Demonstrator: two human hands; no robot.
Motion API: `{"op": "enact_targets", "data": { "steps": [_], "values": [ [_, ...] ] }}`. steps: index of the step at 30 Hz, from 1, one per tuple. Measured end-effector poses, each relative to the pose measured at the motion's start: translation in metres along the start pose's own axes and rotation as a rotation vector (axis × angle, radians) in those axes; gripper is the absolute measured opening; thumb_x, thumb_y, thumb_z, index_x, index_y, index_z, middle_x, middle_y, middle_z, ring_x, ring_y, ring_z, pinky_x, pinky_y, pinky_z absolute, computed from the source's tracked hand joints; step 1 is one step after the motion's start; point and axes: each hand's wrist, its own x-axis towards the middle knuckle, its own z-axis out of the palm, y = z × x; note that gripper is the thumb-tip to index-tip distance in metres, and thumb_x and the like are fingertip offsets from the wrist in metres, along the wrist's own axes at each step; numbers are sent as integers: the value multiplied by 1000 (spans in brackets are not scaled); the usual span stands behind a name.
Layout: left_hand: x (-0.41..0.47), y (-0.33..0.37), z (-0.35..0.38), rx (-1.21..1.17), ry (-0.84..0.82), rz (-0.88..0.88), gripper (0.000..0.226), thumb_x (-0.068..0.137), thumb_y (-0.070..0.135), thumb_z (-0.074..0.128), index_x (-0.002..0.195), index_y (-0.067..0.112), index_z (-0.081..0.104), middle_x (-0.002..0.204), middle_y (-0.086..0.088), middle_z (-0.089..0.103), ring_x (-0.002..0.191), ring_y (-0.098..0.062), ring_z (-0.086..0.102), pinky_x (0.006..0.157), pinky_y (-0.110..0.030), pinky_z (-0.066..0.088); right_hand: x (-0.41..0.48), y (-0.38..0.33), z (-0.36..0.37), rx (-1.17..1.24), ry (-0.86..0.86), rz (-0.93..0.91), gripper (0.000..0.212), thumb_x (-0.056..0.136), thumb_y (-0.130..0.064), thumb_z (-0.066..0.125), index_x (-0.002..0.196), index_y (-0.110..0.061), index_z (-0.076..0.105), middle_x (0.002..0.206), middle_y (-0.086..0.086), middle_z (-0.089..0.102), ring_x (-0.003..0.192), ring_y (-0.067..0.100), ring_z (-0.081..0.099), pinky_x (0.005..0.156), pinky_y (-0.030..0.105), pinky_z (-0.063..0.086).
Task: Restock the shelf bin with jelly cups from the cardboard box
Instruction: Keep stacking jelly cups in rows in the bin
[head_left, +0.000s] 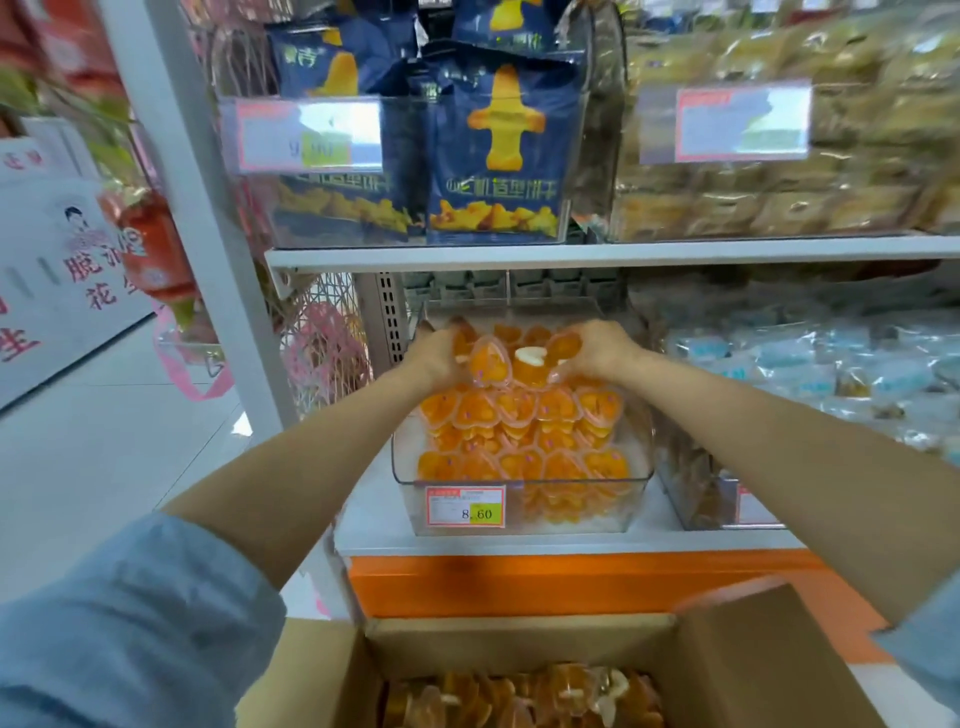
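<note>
Left hand and right hand, fingers curled, clamp a cluster of heart-shaped jelly cups over the back of the clear shelf bin. Cardboard box sits below the bin. Cups look light, slick and squashy; grip them by the sides.

Left arm: entered from the lower left of the frame and reached up toward centre. Forearm bare, blue left sleeve pushed back.
Left hand: at frame centre, back toward the camera, fingers curled round a cluster of jelly cups.
Right arm: entered from the lower right edge and reached up and left. Forearm bare, blue right sleeve just in view.
Right hand: level with the other and near it, gripped the same cluster from the opposite side. Fingertips mostly hidden.
</note>
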Motion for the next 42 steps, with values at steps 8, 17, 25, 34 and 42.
{"op": "enact_targets", "data": {
  "steps": [8, 17, 25, 34, 42],
  "values": [
    [-70, 14, -40, -160, 175, 155, 58, 84, 18, 67, 133, 23, 37, 113, -11, 58, 90, -32, 62, 79, -41, 53, -39, -3, -38, 10, 308, -67, 44, 78, -32, 73, 115, -12, 63, 107, 8, 66, 101, 24, 61, 74, 23, 40],
    [-112, 49, 17, -215, 22, 127, 42, 75, 29, 76, 102, 15, 47, 92, 0, 54, 79, -19, 51, 62, -29, 32, -115, 27, -36, 388, 94, -157, 37, 68, -10, 82, 83, -25, 52, 67, -13, 61, 50, 0, 53, 55, 18, 44],
    [-116, 57, 37, -273, 65, 179, 39, 77, 24, 75, 100, 14, 46, 79, -10, 61, 72, -27, 59, 60, -37, 42, -124, 38, -13, 170, 183, -218, 33, 62, 6, 79, 68, -12, 52, 72, -4, 57, 73, 19, 60, 61, 28, 48],
    [-114, 61, 42, -228, 107, 230, 45, 78, 30, 74, 111, 12, 49, 88, -4, 60, 79, -25, 58, 67, -39, 48, -127, 44, -3, -176, 368, -461, 15, 72, -10, 77, 65, -8, 64, 61, -11, 51, 67, 16, 52, 65, 33, 46],
    [-109, 57, 37, -232, 112, 223, 51, 77, 36, 73, 116, 12, 50, 107, -8, 64, 88, -26, 60, 67, -34, 46, -127, 59, 12, -349, 467, -596, 17, 75, -35, 61, 67, -21, 61, 78, -10, 69, 80, 13, 45, 73, 27, 24]
  ]
}}
